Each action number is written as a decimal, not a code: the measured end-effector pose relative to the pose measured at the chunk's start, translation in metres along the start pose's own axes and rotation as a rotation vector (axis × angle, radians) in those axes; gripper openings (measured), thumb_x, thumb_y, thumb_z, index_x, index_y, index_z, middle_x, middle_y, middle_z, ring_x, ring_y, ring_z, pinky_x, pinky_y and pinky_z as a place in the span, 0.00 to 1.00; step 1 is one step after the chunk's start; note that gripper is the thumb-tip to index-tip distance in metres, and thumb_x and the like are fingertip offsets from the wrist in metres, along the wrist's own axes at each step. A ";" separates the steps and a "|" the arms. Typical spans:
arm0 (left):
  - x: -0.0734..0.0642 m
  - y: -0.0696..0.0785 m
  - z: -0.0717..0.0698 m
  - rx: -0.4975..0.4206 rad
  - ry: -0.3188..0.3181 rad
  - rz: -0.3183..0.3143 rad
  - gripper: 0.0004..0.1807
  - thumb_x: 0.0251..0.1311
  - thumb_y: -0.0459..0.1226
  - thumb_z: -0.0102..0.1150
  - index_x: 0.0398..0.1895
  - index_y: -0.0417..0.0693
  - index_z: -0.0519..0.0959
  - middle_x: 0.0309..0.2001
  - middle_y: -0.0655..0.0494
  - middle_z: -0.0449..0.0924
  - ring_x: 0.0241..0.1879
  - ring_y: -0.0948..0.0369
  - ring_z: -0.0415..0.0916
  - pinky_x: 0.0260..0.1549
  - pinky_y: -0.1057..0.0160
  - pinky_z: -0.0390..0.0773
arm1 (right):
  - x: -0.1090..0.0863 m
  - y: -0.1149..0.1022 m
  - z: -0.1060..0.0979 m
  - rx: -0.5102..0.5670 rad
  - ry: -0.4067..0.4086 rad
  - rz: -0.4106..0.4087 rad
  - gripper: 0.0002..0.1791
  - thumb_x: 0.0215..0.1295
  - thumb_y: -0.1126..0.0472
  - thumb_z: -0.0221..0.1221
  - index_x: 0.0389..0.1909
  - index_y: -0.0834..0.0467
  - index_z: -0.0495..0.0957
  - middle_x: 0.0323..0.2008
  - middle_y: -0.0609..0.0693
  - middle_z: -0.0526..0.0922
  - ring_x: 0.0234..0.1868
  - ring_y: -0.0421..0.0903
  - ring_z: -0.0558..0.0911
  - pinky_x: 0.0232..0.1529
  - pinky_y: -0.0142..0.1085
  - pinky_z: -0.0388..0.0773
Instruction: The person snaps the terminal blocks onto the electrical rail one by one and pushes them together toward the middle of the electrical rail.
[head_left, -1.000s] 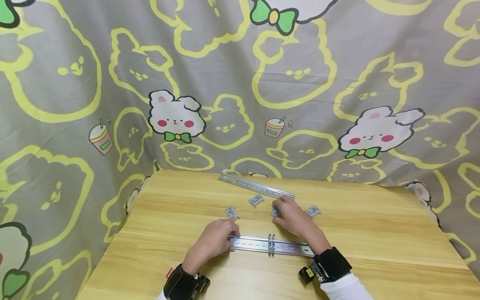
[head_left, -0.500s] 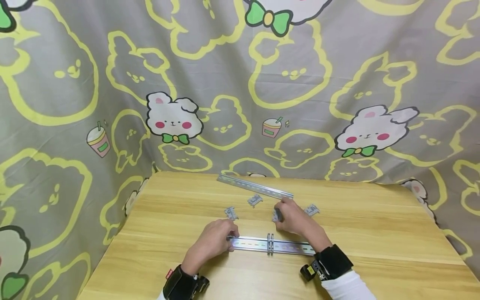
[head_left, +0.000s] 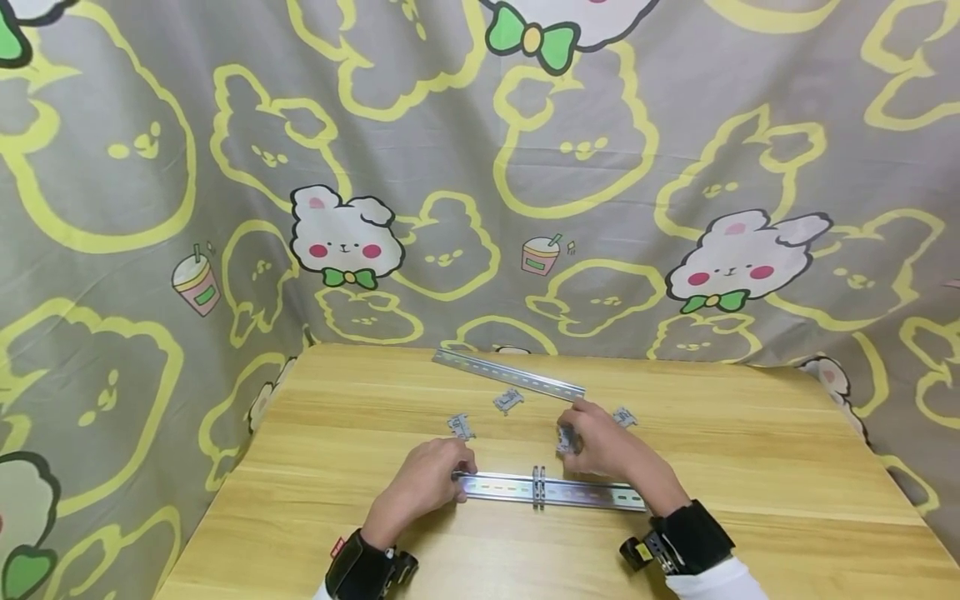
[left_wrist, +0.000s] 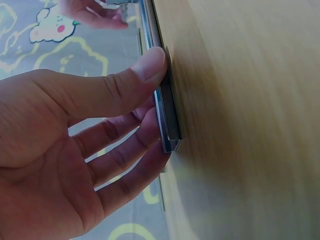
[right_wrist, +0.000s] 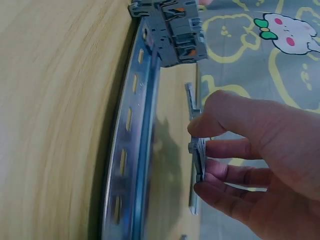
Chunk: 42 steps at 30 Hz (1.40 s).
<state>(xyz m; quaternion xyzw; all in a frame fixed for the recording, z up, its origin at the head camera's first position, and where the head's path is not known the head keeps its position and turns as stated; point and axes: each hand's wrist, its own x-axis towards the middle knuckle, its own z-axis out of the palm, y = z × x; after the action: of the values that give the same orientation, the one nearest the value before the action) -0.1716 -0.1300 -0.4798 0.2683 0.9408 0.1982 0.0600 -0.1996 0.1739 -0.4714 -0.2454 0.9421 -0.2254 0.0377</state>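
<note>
My left hand (head_left: 430, 477) pinches the left end of a slotted metal DIN rail (head_left: 502, 487) lying on the table. In the left wrist view, the thumb is on one edge of the rail (left_wrist: 170, 115) and the fingers are on the other. Grey terminal blocks (head_left: 539, 487) stand side by side on the rail near its middle. Behind the rail's right half, my right hand (head_left: 609, 446) holds another grey terminal block (head_left: 566, 440) between thumb and fingertips. That block (right_wrist: 197, 155) is apart from the rail in the right wrist view.
Loose grey terminal blocks lie behind the rail: one at left (head_left: 461, 427), one near the middle (head_left: 508, 401), one at right (head_left: 624, 416), partly hidden by my right hand. A second DIN rail (head_left: 510, 375) lies slanted farther back. A patterned curtain (head_left: 450, 167) hangs behind the table.
My right hand has lifted the terminal block and brought it a little right and nearer to the front rail. The left hand keeps its grip on the rail's end.
</note>
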 end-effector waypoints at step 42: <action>-0.002 0.002 0.001 -0.022 0.022 0.013 0.17 0.37 0.32 0.83 0.33 0.52 0.87 0.34 0.61 0.83 0.33 0.62 0.79 0.35 0.61 0.77 | -0.106 0.060 -0.024 0.316 -0.011 0.063 0.29 0.46 0.71 0.73 0.53 0.62 0.77 0.51 0.51 0.82 0.53 0.58 0.82 0.54 0.51 0.80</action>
<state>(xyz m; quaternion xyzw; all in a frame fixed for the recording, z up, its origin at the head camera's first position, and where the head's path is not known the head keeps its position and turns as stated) -0.1692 -0.1291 -0.4799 0.2715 0.9374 0.2122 0.0513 -0.1377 0.2809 -0.4803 -0.2079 0.9020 -0.3681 0.0878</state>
